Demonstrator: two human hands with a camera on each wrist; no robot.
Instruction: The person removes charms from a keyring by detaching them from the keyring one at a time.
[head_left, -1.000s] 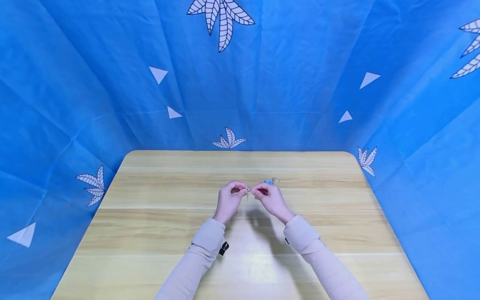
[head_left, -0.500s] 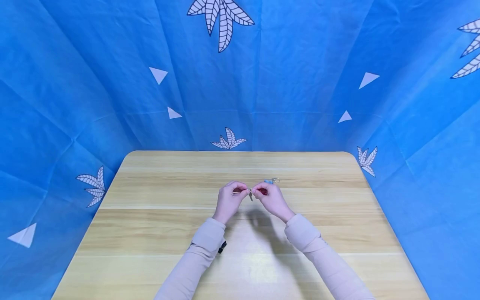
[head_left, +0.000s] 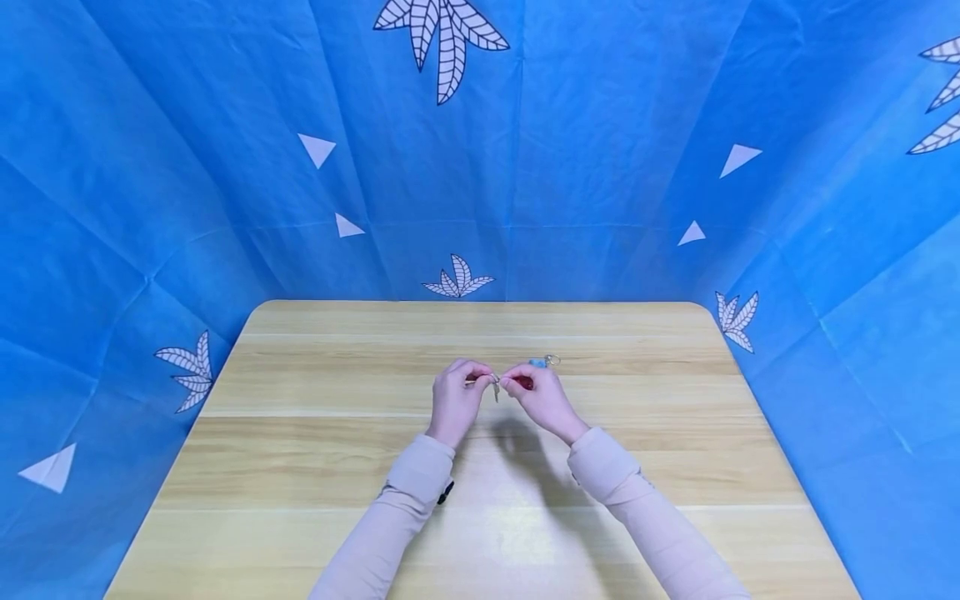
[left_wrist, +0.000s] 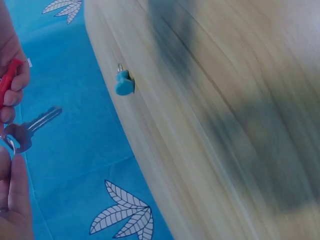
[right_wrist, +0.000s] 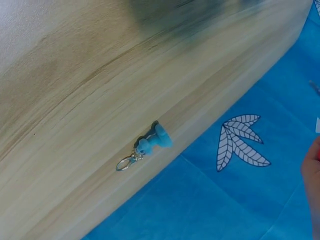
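Observation:
Both hands meet over the back half of the table. A metal key (left_wrist: 36, 124) on a split key ring (left_wrist: 11, 143) hangs between their fingertips. My left hand (head_left: 454, 403) pinches the key ring between thumb and fingers, as the left wrist view shows. My right hand (head_left: 549, 405) has its thumb and index fingertip right at the ring. Its other fingers curl round a small red piece (left_wrist: 8, 82), mostly hidden in the palm. In the head view the key (head_left: 496, 390) points down. Only the edge of the right hand (right_wrist: 312, 172) enters the right wrist view.
A light-blue keychain figure (right_wrist: 155, 142) with a metal ring and clasp (right_wrist: 126, 162) lies on the wooden table (head_left: 315, 467), just beyond the right hand. Blue cloth (head_left: 600, 150) with leaf prints surrounds the table's back and sides.
The key has turned and swung at the fingertips, from edge-on through a tilt to the right to hanging nearly straight down. Both hands have barely shifted; the blue keychain figure lies where it was.

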